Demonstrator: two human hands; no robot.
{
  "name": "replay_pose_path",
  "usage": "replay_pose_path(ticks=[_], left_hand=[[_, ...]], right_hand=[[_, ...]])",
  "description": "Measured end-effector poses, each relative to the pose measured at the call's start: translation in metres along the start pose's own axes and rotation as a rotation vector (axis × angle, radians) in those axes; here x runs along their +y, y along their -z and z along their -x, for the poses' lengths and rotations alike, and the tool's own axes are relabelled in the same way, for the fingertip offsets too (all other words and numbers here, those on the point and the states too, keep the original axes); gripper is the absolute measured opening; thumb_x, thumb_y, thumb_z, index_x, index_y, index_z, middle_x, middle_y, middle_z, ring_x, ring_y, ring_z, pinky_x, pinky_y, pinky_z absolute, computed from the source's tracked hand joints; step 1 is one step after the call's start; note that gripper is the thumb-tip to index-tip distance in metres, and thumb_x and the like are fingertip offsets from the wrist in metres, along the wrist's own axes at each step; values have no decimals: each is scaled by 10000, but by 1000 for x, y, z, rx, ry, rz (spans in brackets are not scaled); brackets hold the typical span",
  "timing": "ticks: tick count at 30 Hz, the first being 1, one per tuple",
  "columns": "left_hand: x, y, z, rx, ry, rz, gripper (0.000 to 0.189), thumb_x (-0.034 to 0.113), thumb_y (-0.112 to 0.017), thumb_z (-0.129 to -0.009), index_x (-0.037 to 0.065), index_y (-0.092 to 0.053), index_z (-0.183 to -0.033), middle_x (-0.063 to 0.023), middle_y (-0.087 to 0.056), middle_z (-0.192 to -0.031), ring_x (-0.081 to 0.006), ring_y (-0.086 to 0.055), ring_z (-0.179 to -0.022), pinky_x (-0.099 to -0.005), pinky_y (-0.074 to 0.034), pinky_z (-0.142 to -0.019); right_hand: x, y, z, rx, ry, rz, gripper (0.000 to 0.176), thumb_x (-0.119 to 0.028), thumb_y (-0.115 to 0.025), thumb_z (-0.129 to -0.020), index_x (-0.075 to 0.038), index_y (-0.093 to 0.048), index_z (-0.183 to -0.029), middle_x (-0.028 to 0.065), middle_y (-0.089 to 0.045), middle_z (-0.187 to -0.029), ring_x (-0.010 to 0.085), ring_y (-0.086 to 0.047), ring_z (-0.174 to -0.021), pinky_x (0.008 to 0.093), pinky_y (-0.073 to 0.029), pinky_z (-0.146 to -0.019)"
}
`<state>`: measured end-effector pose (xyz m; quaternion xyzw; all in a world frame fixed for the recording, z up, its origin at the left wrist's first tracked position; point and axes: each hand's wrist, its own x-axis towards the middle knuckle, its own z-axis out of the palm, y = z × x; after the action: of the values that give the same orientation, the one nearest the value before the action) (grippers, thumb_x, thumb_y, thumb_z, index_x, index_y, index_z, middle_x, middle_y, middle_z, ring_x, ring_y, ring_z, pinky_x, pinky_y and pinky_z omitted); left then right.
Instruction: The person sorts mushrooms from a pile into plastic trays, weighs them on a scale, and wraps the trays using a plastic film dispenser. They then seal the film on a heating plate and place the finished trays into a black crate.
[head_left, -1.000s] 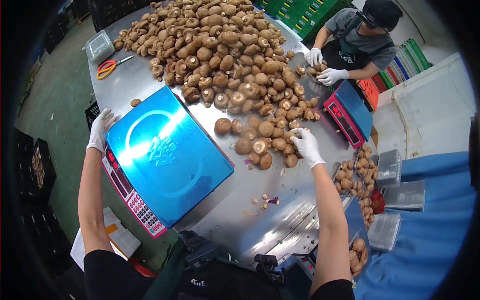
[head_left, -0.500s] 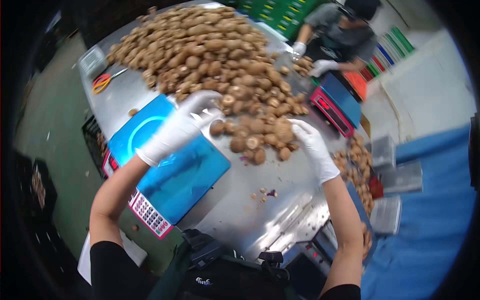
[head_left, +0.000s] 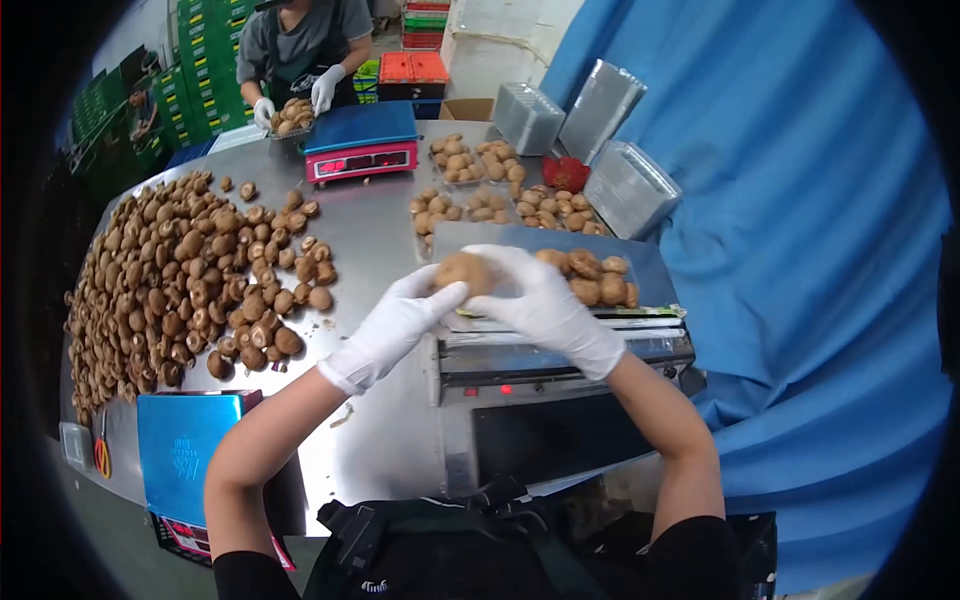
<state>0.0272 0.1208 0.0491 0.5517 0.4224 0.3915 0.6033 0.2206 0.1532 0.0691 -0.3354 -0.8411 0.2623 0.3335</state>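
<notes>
In front of me, above the steel table's right part, a brown mushroom (head_left: 462, 270) is held up between my gloved hands. My left hand (head_left: 392, 325) grips it from the left, thumb across its front. My right hand (head_left: 540, 305) closes on it from the other side; its fingers are slightly blurred. Just beyond my right hand, a clear tray of mushrooms (head_left: 600, 278) rests on the wrapping machine (head_left: 560, 355). A large heap of mushrooms (head_left: 170, 270) covers the table's left side.
More filled trays (head_left: 455, 160) stand behind the machine, beside stacked clear trays (head_left: 632, 185) and a red object (head_left: 566, 174). A blue-topped scale (head_left: 195, 450) is at lower left, orange-handled scissors (head_left: 102, 455) beyond it. Across the table, a co-worker (head_left: 305, 50) holds mushrooms near another scale (head_left: 360, 140).
My view has swung right. My hands have left the heap and blue scale and come together over the machine side, with a mushroom between them.
</notes>
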Motion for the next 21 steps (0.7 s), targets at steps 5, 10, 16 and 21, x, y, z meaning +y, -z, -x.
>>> replay_pose_path(ticks=[5, 10, 16, 21], left_hand=[[-7, -75, -94, 65, -256, -507, 563, 365, -597, -866, 56, -441, -1310, -119, -580, -1111, -184, -580, -982, -294, -455, -832], [-9, -126, -170, 69, -489, -1093, 590, 396, -631, -804, 69, -485, -1273, -186, -549, -1165, -304, -548, -1055, -364, -444, -901], [-30, -133, -180, 16, -324, -1010, 516, 357, -646, -799, 66, -523, -1207, -193, -583, -1124, -357, -566, -1029, -397, -457, -888], [-47, -118, -174, 89, -409, -844, 504, 311, -654, -825, 54, -489, -1226, -175, -587, -1121, -340, -569, -1052, -386, -473, -872]], right_hand=[[78, 110, 52, 214, -285, -240, 464, -110, -685, -806, 1, -515, -1224, 120, -578, -1143, 179, -589, -1009, 286, -484, -866], [164, 160, 84, 324, -344, -123, 434, -147, -694, -803, 5, -545, -1182, 120, -577, -1105, 186, -575, -1015, 292, -479, -839], [191, 151, 68, 205, -230, 267, 475, -281, -703, -771, -36, -567, -1154, 131, -562, -1141, 310, -546, -1059, 368, -436, -905], [197, 137, 54, 37, -274, 437, 499, -329, -692, -767, -57, -572, -1168, 126, -553, -1169, 297, -517, -1104, 382, -413, -941]])
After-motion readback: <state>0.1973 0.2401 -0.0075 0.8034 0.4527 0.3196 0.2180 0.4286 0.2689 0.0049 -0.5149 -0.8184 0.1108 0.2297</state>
